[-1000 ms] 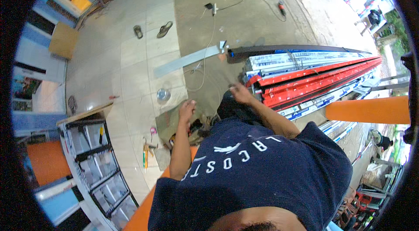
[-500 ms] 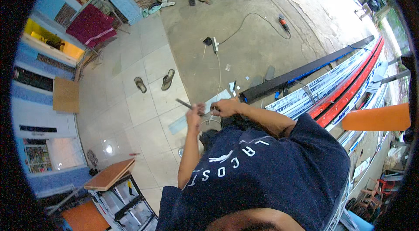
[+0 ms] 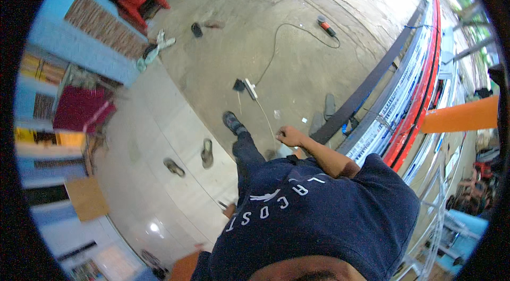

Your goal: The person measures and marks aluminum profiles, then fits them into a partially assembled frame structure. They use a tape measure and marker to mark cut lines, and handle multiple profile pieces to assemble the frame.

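Seen from above through a wide fisheye lens, a person in a dark navy short-sleeved shirt [image 3: 319, 217] walks across a workshop floor, one dark-trousered leg and dark shoe [image 3: 231, 121] stepping forward. The right hand [image 3: 289, 135] is stretched out ahead at the end of a bare forearm, its fingers curled into a loose fist; whether they grip anything is too small to tell. The left hand is almost hidden at the shirt's lower left edge, so the state of its fingers cannot be told. Nearest the right hand is a thin pale cord [image 3: 264, 113] lying on the grey concrete floor [image 3: 297, 58], running from just beside the fist away and up to a white power strip [image 3: 250, 90]; a dark cable goes on from there to an orange-handled power tool [image 3: 325, 25] farther off. The cord's long axis points forward and slightly left of the fist, so the right hand is by far the nearer. To the right lie long stacked metal sheets, red and white [image 3: 419, 95], beside a long dark beam [image 3: 366, 87]. A pair of dark sandals [image 3: 206, 152] rests on pale glossy tiles [image 3: 159, 185] to the left.
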Available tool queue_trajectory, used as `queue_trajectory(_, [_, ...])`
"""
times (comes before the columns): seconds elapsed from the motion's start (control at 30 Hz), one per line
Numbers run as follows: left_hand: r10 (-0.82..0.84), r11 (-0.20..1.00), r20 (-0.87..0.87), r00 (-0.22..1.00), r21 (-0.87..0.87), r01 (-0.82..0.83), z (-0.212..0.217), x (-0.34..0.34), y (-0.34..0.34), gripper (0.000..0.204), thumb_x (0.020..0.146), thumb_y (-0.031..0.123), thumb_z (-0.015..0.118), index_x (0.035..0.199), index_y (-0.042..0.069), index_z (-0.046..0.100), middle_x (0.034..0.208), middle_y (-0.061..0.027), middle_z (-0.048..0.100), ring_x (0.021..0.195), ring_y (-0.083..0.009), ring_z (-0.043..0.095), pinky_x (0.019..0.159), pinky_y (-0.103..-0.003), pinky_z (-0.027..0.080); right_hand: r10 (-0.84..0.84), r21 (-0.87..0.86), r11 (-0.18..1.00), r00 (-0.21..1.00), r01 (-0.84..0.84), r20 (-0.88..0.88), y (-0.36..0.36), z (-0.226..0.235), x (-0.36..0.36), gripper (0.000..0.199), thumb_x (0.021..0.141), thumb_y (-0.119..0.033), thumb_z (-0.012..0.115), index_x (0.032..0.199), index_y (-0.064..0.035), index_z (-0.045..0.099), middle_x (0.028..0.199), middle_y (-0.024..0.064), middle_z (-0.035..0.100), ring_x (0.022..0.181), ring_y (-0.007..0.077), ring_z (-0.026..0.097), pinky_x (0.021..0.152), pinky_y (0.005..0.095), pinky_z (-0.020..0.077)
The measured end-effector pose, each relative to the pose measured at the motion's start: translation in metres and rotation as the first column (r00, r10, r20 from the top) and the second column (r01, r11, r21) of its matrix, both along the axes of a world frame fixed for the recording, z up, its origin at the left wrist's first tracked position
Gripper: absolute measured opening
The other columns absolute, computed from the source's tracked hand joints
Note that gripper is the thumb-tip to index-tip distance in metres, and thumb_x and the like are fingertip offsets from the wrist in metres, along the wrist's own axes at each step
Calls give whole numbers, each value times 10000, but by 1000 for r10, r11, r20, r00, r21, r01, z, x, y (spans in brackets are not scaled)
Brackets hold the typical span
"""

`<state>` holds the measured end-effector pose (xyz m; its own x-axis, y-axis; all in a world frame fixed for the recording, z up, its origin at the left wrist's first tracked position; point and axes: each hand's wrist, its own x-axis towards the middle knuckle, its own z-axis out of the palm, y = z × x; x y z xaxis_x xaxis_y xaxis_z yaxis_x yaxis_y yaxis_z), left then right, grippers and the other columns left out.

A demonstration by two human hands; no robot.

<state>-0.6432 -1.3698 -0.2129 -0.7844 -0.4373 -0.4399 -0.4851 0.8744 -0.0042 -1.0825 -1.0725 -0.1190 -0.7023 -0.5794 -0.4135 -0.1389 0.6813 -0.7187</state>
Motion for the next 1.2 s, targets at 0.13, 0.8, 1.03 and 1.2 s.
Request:
queue_trajectory(0.13, [80, 976, 114, 990, 194, -101, -10, -85, -118, 115, 898, 166, 626, 954, 89, 692, 752, -96, 652, 633, -264, 648, 517, -449, 488, -124, 237, 965, 992, 112, 38, -69, -4, -81, 319, 891, -294, 682, 1044, -20, 737, 986, 236, 732, 953, 392, 706, 828, 479, 549])
queue_trajectory(0.8, [724, 433, -28, 689, 796, -423, 91, -810, -408, 454, 1057, 447, 518, 985, 39, 705, 685, -25, 576, 592, -173, 551, 535, -358, 453, -339, 584, 800, 907, 137, 250, -125, -111, -310, 290, 842, -309, 658, 901, -53, 781, 985, 235, 738, 908, 403, 721, 791, 522, 561])
queue_trajectory(1.03, [233, 747, 220, 947, 583, -319, 45, -955, -363, 476, 1012, 472, 580, 910, 20, 692, 854, -112, 671, 728, -213, 616, 637, -382, 488, -565, 439, 807, 733, 395, 379, -120, -109, -514, 299, 842, -311, 653, 894, -42, 774, 952, 224, 743, 846, 392, 719, 749, 510, 564])
queue_trajectory(1.2, [251, 744, 133, 959, 607, -279, 71, -1152, -332, 457, 989, 458, 614, 904, 15, 685, 788, -103, 653, 653, -213, 597, 581, -382, 470, -869, 191, 462, 486, 866, -98, -92, -70, -739, 363, 878, -331, 616, 912, 5, 751, 847, 234, 732, 856, 407, 720, 804, 488, 559])
